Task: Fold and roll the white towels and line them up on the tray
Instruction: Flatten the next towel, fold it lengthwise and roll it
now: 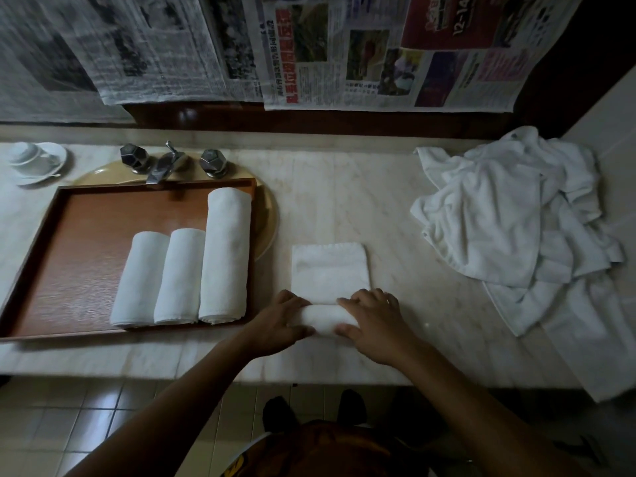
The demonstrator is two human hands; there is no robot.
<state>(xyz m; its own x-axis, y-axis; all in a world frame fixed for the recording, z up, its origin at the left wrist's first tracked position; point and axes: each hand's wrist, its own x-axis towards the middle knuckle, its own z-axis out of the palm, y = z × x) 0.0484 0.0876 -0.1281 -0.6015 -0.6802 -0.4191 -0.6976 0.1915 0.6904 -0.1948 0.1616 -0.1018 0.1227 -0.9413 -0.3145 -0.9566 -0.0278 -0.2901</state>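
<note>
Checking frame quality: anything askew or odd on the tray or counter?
Yes. On the brown wooden tray, the rightmost rolled white towel is clearly longer than the two rolls beside it, so far ends don't align. The tray sits over the yellow sink basin. Left hand and right hand grip the half-rolled white towel; nothing spilled.

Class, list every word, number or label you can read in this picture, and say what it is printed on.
"12-14": on the red advert in the right-hand newspaper.
Red headline along that newspaper's bottom edge: Chinese characters, too blurred to read.
Grey newspapers to the left: print too small and blurred.
Rolled towels, tray: no text.
</note>
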